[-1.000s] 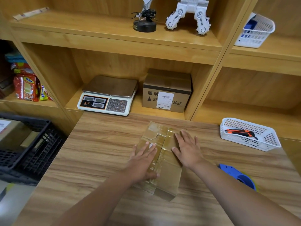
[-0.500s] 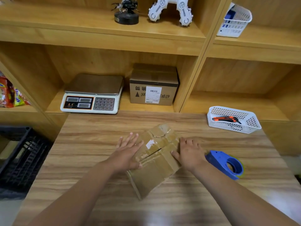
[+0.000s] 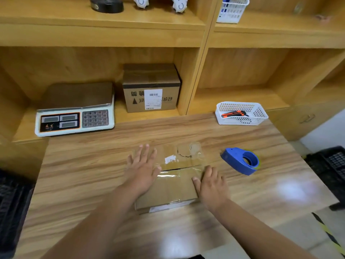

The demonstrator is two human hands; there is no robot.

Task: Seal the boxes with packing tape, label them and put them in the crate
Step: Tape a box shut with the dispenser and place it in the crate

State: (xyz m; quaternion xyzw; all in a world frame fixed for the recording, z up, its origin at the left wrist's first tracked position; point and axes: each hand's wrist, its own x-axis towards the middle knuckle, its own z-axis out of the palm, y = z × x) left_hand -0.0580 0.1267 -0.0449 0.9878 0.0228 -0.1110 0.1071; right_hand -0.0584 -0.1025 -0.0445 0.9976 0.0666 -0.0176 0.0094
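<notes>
Flat brown cardboard box [image 3: 173, 186] lies at the centre of the wood-grain table [image 3: 84, 174].

Left hand [image 3: 143, 169]: flat on the box's left part, fingers straight and spread.
Right hand [image 3: 211, 186]: palm down against the box's right edge, thumb on the lid, gripping nothing.

The top seam runs left to right, with a dark gap at mid-length and glossy clear tape around it.

Judged: sealing step, flaps held shut.

Next move: the right hand fetches the blue plastic tape dispenser [image 3: 241, 161], which sits near the box on the right. The left hand keeps the flaps down while tape goes along the seam.

Writing:
- Lid: torn white sticker remnant, blank.
- Taller brown carton [image 3: 151, 81] on the shelf: white barcode label, dark inverted characters, unreadable.
- White digital scale [image 3: 74, 113]: red mark, illegible.
</notes>
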